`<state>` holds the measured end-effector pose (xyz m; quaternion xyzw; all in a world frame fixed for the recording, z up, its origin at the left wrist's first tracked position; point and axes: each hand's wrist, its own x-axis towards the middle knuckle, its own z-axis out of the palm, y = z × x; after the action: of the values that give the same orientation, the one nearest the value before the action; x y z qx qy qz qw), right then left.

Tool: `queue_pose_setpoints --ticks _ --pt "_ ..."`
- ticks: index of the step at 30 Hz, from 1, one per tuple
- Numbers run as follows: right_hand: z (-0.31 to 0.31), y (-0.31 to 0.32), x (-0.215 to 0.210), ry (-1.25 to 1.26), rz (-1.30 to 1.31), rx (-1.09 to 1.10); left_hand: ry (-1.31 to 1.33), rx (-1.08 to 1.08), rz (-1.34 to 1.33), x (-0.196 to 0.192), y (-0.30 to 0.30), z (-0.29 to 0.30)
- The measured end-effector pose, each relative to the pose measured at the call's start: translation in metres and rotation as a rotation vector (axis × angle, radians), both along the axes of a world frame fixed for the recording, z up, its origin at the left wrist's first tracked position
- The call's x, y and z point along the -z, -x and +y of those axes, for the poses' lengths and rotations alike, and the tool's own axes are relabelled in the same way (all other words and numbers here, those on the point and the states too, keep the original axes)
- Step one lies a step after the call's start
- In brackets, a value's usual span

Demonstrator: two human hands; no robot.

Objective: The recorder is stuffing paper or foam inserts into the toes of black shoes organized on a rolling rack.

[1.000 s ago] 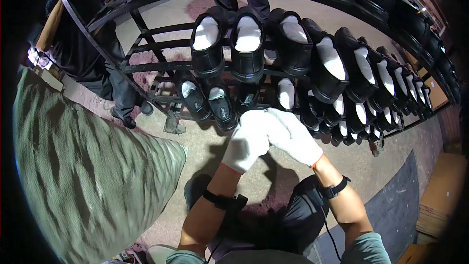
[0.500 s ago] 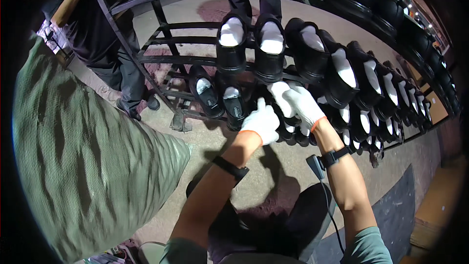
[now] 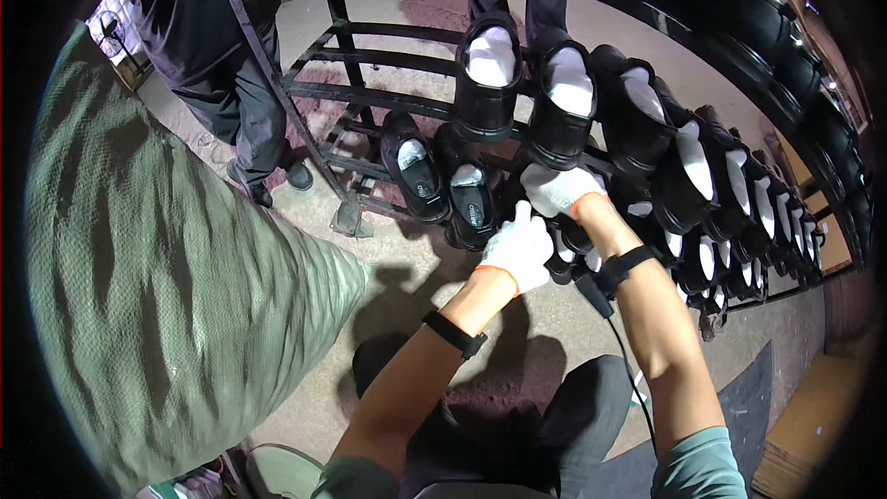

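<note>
Both hands wear white knitted gloves with orange cuffs, close together at the rack's lower tier. My left hand (image 3: 517, 254) is closed at the near end of a mostly hidden black shoe, one digit pointing up. My right hand (image 3: 558, 190) is curled just beyond it, over the same shoe; its fingertips and anything in them are hidden. Left of my hands, a black shoe (image 3: 472, 208) and its neighbour (image 3: 416, 171) have dark insoles and white stuffing deep inside. Above stand a black shoe (image 3: 487, 97) and another black shoe (image 3: 563, 115), with white stuffing at their openings.
The black metal rack (image 3: 370, 92) carries rows of stuffed black shoes (image 3: 693, 180) to the right. A large green woven sack (image 3: 185, 286) bulges at left. Another person (image 3: 217, 65) stands behind it; someone else's legs (image 3: 545, 9) show beyond the rack. Cardboard (image 3: 804, 425) lies at right.
The view has shifted, so the rack sits further right. My right hand has moved in over the shoe beside my left hand; the white wad seen at its fingers before is now hidden.
</note>
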<state>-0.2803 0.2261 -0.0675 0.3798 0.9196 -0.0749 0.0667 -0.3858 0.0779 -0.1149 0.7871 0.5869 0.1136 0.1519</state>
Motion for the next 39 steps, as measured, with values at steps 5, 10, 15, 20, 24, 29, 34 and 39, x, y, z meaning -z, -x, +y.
queue_pose_setpoints --ticks 5,10,15,20,24,29,34,39 --pt "0.004 -0.010 -0.014 0.143 0.083 0.121 0.045 0.004 -0.111 0.002 -0.003 0.007" --pt "-0.016 0.009 0.029 -0.234 0.264 0.456 0.067 0.037 -0.170 -0.019 -0.011 -0.008" --pt "-0.008 -0.001 0.031 -0.074 0.296 0.322 0.010 -0.035 -0.158 -0.017 -0.009 -0.006" --pt "-0.002 -0.012 0.008 0.259 0.186 0.141 0.012 0.086 -0.140 -0.021 0.004 -0.002" --pt "0.040 -0.050 0.076 -0.207 0.048 0.071 -0.033 0.154 -0.133 -0.043 -0.013 0.011" --pt "0.009 -0.008 0.028 -0.127 0.013 -0.041 0.037 0.058 -0.068 -0.030 0.001 0.000" --pt "0.021 -0.037 0.057 -0.132 0.052 0.130 -0.023 0.008 -0.018 -0.033 -0.017 -0.001" --pt "0.024 -0.031 0.025 -0.118 -0.133 -0.107 -0.339 -0.122 -0.256 -0.022 -0.008 -0.033"
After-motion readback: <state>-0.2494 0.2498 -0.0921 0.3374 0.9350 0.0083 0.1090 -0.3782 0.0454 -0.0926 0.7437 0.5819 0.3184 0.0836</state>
